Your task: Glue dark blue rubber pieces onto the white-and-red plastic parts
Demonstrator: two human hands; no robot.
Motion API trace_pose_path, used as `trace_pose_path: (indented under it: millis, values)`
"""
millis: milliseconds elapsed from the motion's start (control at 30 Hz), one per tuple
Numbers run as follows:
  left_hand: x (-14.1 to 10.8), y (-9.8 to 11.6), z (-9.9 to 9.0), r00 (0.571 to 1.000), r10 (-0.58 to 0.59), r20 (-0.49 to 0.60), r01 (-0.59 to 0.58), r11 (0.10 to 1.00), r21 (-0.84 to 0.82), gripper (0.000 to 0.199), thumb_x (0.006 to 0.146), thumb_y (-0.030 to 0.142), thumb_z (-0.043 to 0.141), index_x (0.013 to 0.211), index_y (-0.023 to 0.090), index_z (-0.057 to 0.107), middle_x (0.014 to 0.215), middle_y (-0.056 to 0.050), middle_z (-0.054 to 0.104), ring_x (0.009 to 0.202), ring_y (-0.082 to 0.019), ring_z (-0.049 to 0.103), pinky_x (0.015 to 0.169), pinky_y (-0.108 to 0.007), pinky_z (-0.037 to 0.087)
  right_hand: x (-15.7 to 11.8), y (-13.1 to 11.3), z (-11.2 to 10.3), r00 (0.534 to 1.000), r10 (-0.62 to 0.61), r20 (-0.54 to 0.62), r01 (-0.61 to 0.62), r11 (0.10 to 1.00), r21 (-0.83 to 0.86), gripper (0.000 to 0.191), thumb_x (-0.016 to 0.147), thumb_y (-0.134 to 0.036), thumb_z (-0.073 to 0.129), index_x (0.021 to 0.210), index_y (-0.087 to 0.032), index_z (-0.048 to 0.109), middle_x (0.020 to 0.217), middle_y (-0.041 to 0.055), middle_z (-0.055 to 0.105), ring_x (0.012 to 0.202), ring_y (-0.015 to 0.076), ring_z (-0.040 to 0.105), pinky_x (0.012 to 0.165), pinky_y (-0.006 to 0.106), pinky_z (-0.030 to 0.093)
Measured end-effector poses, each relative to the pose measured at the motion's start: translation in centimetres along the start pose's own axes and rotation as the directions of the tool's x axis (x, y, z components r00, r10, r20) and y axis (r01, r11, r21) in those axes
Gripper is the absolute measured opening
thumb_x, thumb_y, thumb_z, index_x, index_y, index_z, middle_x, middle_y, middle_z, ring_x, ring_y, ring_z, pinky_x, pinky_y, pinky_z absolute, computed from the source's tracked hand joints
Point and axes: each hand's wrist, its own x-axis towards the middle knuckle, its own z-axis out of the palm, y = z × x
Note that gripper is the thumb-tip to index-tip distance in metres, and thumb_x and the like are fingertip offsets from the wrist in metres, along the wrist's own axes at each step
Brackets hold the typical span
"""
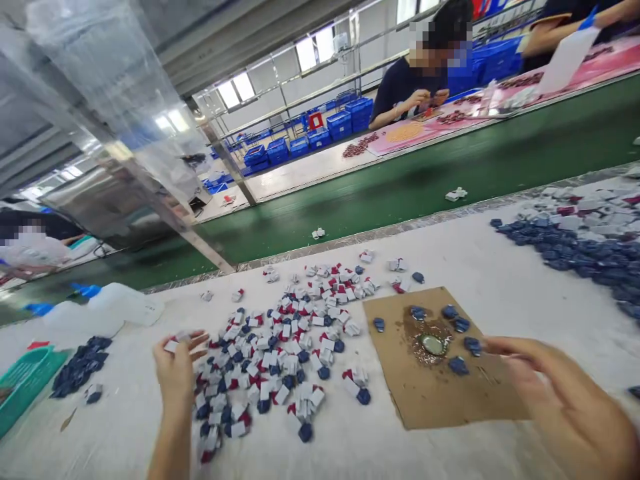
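My left hand (177, 363) is raised at the left edge of a pile of white, red and blue pieces (285, 340), its fingers closed on a small white piece (179, 341). On the right, my right hand (550, 387) reaches over a brown cardboard sheet (400, 387). Its fingertips are pressed around or against a dark blue piece (472, 346) on the sheet. Several other blue pieces (459, 365) lie there around a small round dish (433, 345) with a wet stain about it.
A green basket (30, 387), dark blue pieces (83, 367) and white bottles with blue caps (125, 303) are at the left. A larger heap (575, 247) lies far right. Beyond the green conveyor (350, 207), a person (415, 87) works at another table.
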Motion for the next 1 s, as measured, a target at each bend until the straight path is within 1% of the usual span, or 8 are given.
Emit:
trace_pose_path:
  millis: [67, 133, 233, 367, 500, 700, 867, 1000]
  values:
    - [-5.9, -0.7, -0.1, 0.999, 0.03, -0.018, -0.03, 1.0, -0.004, 0.017, 0.087, 0.022, 0.041, 0.102, 0.026, 0.033, 0.096, -0.007, 0.072, 0.098, -0.027, 0.071, 0.083, -0.045, 0.057, -0.3, -1.2, 2.4, 0.967, -0.224, 0.118, 0.223, 0.975, 0.022, 0.038, 0.094, -0.045, 0.047, 0.129, -0.031, 0.051, 0.129, 0.0091, 0.06, 0.116, 0.0342, 0.059, 0.09, 0.05, 0.054]
    - [-10.6, -1.1, 0.6, 0.995, 0.095, -0.024, -0.094, 0.995, 0.041, 0.02, 0.086, 0.026, 0.043, 0.104, 0.024, 0.035, 0.109, -0.013, 0.071, 0.114, -0.029, 0.065, 0.096, -0.048, 0.052, -0.9, -3.8, 6.0, 0.849, -0.405, 0.339, 0.4, 0.912, 0.088, 0.07, 0.086, -0.057, 0.058, 0.146, -0.028, 0.039, 0.155, 0.0133, 0.034, 0.139, 0.0386, 0.035, 0.102, 0.055, 0.045]
    - [-14.2, -1.1, 2.0, 0.972, 0.231, 0.04, -0.235, 0.962, 0.143, 0.027, 0.085, 0.024, 0.042, 0.111, 0.02, 0.043, 0.125, -0.018, 0.065, 0.135, -0.03, 0.047, 0.111, -0.057, 0.035, -1.6, -8.7, 11.0, 0.767, -0.372, 0.523, 0.383, 0.919, 0.092, 0.106, 0.065, -0.064, 0.075, 0.153, -0.027, 0.03, 0.163, 0.0149, 0.008, 0.147, 0.0427, 0.01, 0.113, 0.061, 0.026]
    - [-14.6, -1.4, 2.3, 0.911, 0.354, 0.214, -0.401, 0.881, 0.252, 0.035, 0.083, 0.018, 0.045, 0.117, 0.015, 0.051, 0.131, -0.017, 0.063, 0.139, -0.033, 0.041, 0.115, -0.067, 0.017, -1.7, -13.8, 14.5, 0.72, -0.285, 0.633, 0.302, 0.95, 0.083, 0.115, 0.056, -0.056, 0.084, 0.154, -0.029, 0.029, 0.163, 0.0147, 0.006, 0.146, 0.0453, 0.01, 0.116, 0.06, 0.016]
    - [-13.7, -2.7, 0.7, 0.875, 0.398, 0.275, -0.473, 0.825, 0.309, 0.035, 0.087, 0.015, 0.042, 0.121, 0.009, 0.05, 0.131, -0.02, 0.062, 0.135, -0.034, 0.045, 0.114, -0.067, 0.02, -2.1, -16.7, 15.7, 0.695, -0.289, 0.658, 0.297, 0.949, 0.103, 0.11, 0.057, -0.048, 0.087, 0.152, -0.032, 0.034, 0.162, 0.0138, 0.009, 0.145, 0.0455, 0.015, 0.116, 0.059, 0.019]
    - [-12.4, -5.4, -2.8, 0.853, 0.425, 0.303, -0.515, 0.777, 0.361, 0.035, 0.088, 0.015, 0.043, 0.123, 0.012, 0.05, 0.129, -0.018, 0.063, 0.13, -0.033, 0.051, 0.112, -0.067, 0.024, -3.6, -20.1, 17.6, 0.64, -0.32, 0.698, 0.288, 0.943, 0.169, 0.107, 0.06, -0.046, 0.086, 0.152, -0.027, 0.034, 0.162, 0.0168, 0.005, 0.145, 0.0453, 0.01, 0.114, 0.061, 0.023]
    - [-13.4, -9.8, -8.2, 0.859, 0.435, 0.27, -0.512, 0.745, 0.427, 0.034, 0.091, 0.016, 0.039, 0.124, 0.013, 0.049, 0.126, -0.021, 0.064, 0.125, -0.035, 0.056, 0.107, -0.069, 0.03, -7.7, -24.4, 19.9, 0.504, -0.493, 0.709, 0.351, 0.867, 0.353, 0.092, 0.069, -0.046, 0.08, 0.149, -0.021, 0.041, 0.161, 0.014, 0.018, 0.147, 0.0408, 0.008, 0.117, 0.057, 0.023]
    - [-15.0, -13.9, -11.8, 0.935, 0.348, 0.071, -0.343, 0.834, 0.432, 0.032, 0.091, 0.022, 0.045, 0.123, 0.025, 0.047, 0.126, -0.018, 0.062, 0.124, -0.036, 0.055, 0.105, -0.064, 0.035, -10.7, -26.9, 21.3, 0.386, -0.631, 0.673, 0.403, 0.772, 0.492, 0.082, 0.08, -0.043, 0.07, 0.151, -0.029, 0.032, 0.163, 0.0049, 0.01, 0.148, 0.0344, 0.012, 0.118, 0.052, 0.026]
